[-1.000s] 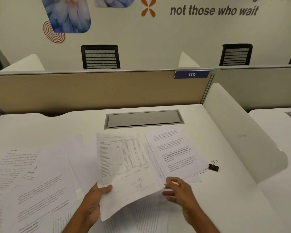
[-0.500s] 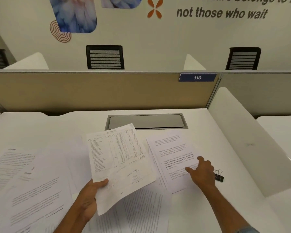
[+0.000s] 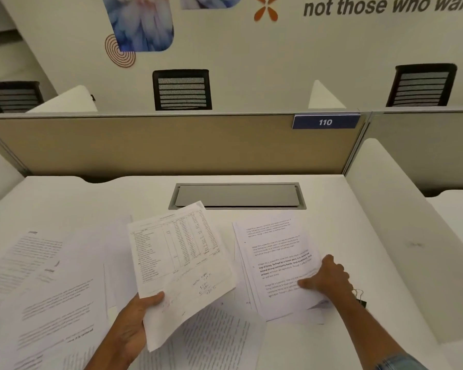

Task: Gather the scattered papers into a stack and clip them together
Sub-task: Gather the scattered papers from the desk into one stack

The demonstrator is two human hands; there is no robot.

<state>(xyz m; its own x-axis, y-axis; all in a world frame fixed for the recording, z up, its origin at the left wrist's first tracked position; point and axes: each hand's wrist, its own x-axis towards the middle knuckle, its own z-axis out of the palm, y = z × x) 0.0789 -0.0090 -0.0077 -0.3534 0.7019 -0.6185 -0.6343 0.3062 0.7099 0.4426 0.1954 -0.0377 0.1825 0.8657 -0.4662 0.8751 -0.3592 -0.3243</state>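
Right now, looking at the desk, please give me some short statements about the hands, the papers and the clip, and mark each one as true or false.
1. The left hand holds a sheet with a table of figures lifted off the desk. True.
2. The right hand is pinching the binder clip open. False: it rests on the small pile of text pages, and the binder clip lies on the desk just behind the wrist.
3. All papers are already in one stack. False: loose sheets lie spread over the left part of the desk.
4. The sign on the partition reads 110. True.
5. The papers are clipped together. False: the clip holds no paper.
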